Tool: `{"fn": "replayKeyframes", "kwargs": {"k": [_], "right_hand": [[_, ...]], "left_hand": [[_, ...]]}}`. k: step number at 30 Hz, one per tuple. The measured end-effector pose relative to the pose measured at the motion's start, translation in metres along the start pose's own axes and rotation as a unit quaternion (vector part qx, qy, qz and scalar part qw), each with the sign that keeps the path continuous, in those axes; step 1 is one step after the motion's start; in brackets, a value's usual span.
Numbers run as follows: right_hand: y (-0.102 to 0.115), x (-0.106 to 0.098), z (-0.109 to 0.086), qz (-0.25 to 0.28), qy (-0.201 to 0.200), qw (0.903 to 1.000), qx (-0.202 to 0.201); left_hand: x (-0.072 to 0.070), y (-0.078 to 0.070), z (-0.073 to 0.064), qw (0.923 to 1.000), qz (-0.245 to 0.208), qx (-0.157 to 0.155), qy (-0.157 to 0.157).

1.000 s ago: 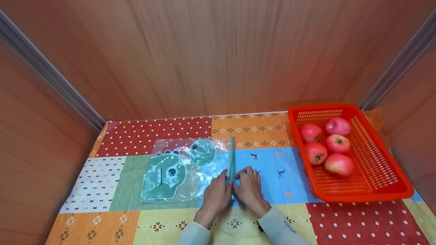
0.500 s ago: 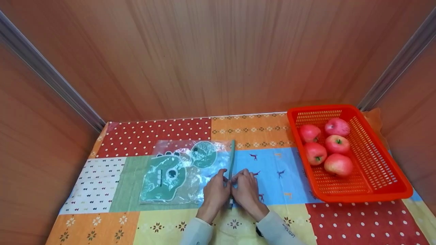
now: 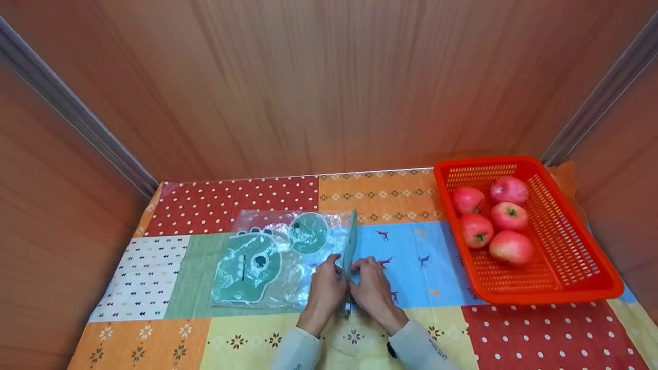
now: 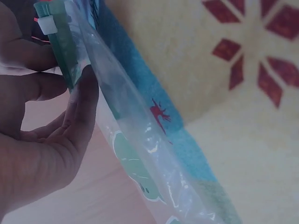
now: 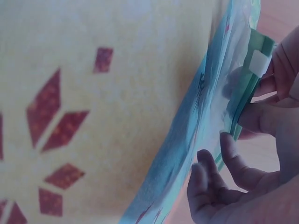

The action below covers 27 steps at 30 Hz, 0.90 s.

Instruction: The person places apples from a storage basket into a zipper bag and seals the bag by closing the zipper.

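Observation:
A clear plastic slider zip bag [image 3: 295, 277] with green dinosaur prints lies flat on the patterned cloth. Its green zip strip [image 3: 351, 236] runs along the bag's right edge and stands up from the cloth. My left hand [image 3: 326, 288] pinches the strip's left side between thumb and fingers. From the other side my right hand [image 3: 372, 289] pinches it too, the two thumbs close together. A white slider [image 5: 259, 63] sits at the strip's near end, just past the fingers. In the left wrist view the clear film [image 4: 140, 121] hangs slack below the fingers.
A red plastic basket [image 3: 570, 226] with several apples [image 3: 509, 217] stands on the right of the patchwork cloth [image 3: 390, 200]. Wood-grain panels [image 3: 329, 92] close off the back and both sides.
Both hands have drawn in on the strip, their fingers curling more around it. The green strip now bows apart and looks wider beyond the fingers. The basket stays put.

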State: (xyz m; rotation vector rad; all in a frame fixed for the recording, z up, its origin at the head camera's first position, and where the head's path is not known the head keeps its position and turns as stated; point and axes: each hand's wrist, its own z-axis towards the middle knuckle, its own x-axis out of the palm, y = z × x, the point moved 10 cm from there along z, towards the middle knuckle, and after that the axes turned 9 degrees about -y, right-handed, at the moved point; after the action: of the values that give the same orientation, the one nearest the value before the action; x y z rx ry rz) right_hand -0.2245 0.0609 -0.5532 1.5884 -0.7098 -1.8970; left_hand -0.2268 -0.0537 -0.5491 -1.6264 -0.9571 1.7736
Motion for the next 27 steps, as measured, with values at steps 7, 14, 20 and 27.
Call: {"fn": "replayKeyframes", "kwargs": {"k": [7, 14, 20, 27], "right_hand": [[-0.009, 0.0, 0.008, 0.075, 0.016, 0.9965, 0.034], [-0.021, 0.0, 0.015, 0.146, 0.022, 0.9859, 0.079], [-0.023, -0.001, 0.016, 0.164, 0.02, 0.9831, 0.08], [-0.026, -0.003, 0.016, 0.163, 0.01, 0.9835, 0.077]], "left_hand": [[-0.005, -0.004, 0.002, 0.9998, -0.015, -0.005, -0.015], [-0.008, -0.004, 0.003, 0.9993, -0.025, -0.022, -0.016], [-0.013, -0.005, 0.004, 0.9989, -0.033, -0.02, -0.027], [-0.024, -0.007, 0.006, 0.9972, -0.02, 0.003, -0.072]]}}
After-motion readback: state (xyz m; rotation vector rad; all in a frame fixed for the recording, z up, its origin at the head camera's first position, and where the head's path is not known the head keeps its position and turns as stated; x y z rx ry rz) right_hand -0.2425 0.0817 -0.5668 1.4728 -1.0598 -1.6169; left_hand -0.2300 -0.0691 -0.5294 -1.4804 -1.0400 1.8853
